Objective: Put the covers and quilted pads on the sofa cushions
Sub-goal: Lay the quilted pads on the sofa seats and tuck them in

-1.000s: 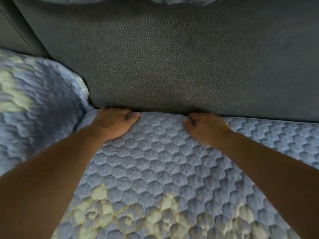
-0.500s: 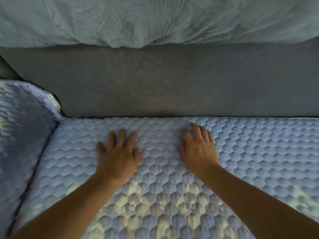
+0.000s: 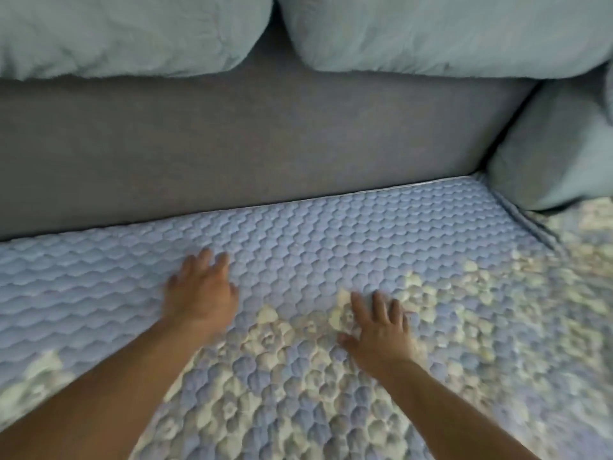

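Quilted pad point(image 3: 365, 234), blue with a hexagon stitch pattern and cream patches toward the near side, lies flat over the sofa seat and fills most of the lower view; its far edge sits tight against the grey sofa back point(image 3: 232, 137). Sofa back runs as a wide grey band across the middle. Two pale teal back cushions on top of it: left cushion point(image 3: 126, 31), right cushion point(image 3: 447, 31), touching each other near top centre. Third teal cushion point(image 3: 557, 151) stands at the right end, resting on the seat corner. A seam at right splits the main pad from a second quilted pad point(image 3: 583, 247) of the same pattern, just beside it. Both forearms reach in from the near edge. Left hand point(image 3: 202, 290) lies palm down on the blue area, fingers straight and slightly spread, pressing flat. Right hand point(image 3: 378, 327) lies palm down nearer the camera, on the edge of a cream patch, fingers spread, thumb out to the left. Hands are apart, neither gripping fabric. Motion blur softens both.
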